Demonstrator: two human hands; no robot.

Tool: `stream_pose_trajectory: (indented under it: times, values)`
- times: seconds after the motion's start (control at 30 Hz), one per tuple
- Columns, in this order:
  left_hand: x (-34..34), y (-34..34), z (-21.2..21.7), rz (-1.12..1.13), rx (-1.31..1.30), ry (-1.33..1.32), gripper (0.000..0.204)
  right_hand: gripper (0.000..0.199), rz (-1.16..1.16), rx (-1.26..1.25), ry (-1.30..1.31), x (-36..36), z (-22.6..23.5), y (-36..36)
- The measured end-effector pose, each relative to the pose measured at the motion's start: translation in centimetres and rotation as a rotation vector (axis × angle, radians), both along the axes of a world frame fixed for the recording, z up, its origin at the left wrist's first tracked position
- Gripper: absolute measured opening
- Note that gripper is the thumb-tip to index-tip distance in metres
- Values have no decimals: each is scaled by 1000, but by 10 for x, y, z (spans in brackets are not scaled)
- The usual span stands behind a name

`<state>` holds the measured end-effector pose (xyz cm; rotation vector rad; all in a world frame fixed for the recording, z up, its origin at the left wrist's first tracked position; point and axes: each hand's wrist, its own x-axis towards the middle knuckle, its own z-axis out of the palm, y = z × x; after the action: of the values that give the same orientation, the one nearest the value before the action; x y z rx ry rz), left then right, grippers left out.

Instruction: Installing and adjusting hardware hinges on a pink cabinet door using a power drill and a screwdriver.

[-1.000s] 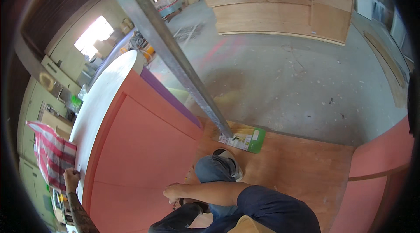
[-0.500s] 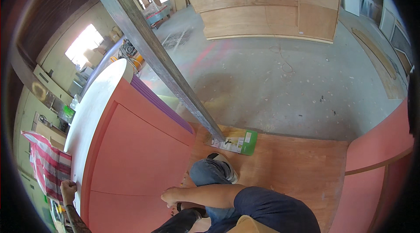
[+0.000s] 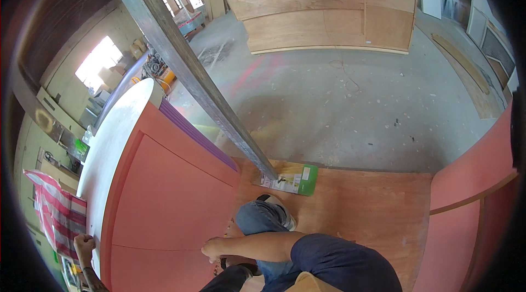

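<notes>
My left hand (image 3: pixel 84 245), at the end of a tattooed forearm, is closed at the outer edge of a curved counter's white top (image 3: pixel 116 134). Its fingertips are partly hidden. A red-and-white striped bag (image 3: pixel 52 204) lies just beyond it. Out of a navy sleeve, my bare right forearm reaches leftward across me. My right hand (image 3: pixel 212 248) is closed low beside the counter's pink panel (image 3: pixel 164 193); what its fingers hold, if anything, is hidden. Below it shows a dark-clothed limb (image 3: pixel 233 276). A jeans-covered knee (image 3: pixel 257 216) and a shoe rise beyond the forearm.
A metal post (image 3: pixel 192 67) slants down onto a green-and-white packet (image 3: pixel 290 180) on the brown board floor (image 3: pixel 372 204). Another pink curved panel (image 3: pixel 460 188) stands at right. Across the grey floor is a plywood counter (image 3: pixel 307 20); planks (image 3: pixel 463 61) lie at far right.
The view has shifted slightly, so the post, counter and far room sit a little further left. Both hands keep about the same places and grips.
</notes>
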<state>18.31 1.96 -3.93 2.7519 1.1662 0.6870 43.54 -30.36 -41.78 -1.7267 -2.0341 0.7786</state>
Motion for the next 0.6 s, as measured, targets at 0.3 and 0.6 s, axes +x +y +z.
stream_pose_trajectory:
  times: [0.3,0.6]
  values:
    - [8,-2,-1,-41,9,15,5,40,15,-124,33,3,12,0]
    - [4,-16,-1,-207,437,77,5,35,-9,8,6,4,15,-11]
